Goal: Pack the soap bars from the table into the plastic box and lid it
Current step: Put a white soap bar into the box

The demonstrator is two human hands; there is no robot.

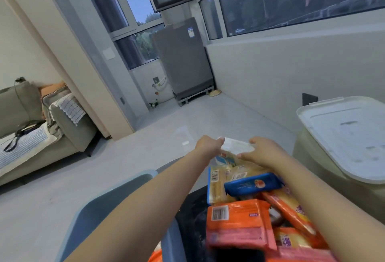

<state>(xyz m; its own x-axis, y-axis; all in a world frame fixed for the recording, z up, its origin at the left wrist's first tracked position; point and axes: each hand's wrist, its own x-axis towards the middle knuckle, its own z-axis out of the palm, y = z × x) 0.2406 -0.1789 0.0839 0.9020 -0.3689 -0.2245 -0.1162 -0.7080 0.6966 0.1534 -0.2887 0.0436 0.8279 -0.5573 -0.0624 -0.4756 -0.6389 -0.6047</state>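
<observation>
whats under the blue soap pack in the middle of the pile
The blue soap pack lies on top of yellow soap packs, and an orange pack sits just in front. Whatever is directly beneath its middle is covered.

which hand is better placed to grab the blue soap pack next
Right, probably. The right hand hangs over the far end of the pile, its forearm passing just beside the blue soap pack. The left hand grips the clear plastic piece at the far left, farther from the pack.
</observation>
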